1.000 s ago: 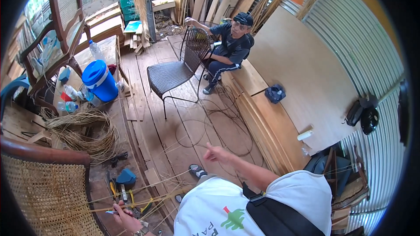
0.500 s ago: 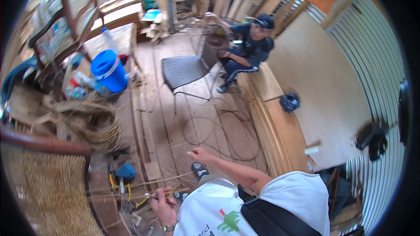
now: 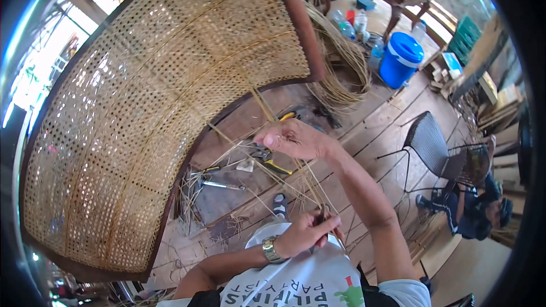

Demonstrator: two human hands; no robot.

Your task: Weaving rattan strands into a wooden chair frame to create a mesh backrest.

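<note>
A large curved woven cane panel (image 3: pixel 136 102) in a dark brown wooden frame (image 3: pixel 310 28) fills the left side. Pale cane strands (image 3: pixel 259 102) run from its inner edge toward my body. My left hand (image 3: pixel 310 230), with a metal watch on the wrist, is closed in front of my shirt. It grips the near ends of the strands and a thin dark tool whose kind I cannot make out. Farther out, my right hand (image 3: pixel 293 139) hovers over the strands, fingers curled together; whether it pinches one is hidden.
Yellow-handled pliers (image 3: pixel 278 167), a screwdriver-like metal tool (image 3: pixel 222 185) and cane scraps lie on the plank floor. Beyond are a coil of cane (image 3: pixel 347 88), a blue bucket (image 3: pixel 401 59) and bottles. At right, a person (image 3: pixel 475 210) sits by a dark woven chair (image 3: pixel 429 142).
My view has swung left, bringing the cane panel into full sight. My right hand has moved out over the strands; my left is now in front of my shirt, still gripping strands.
</note>
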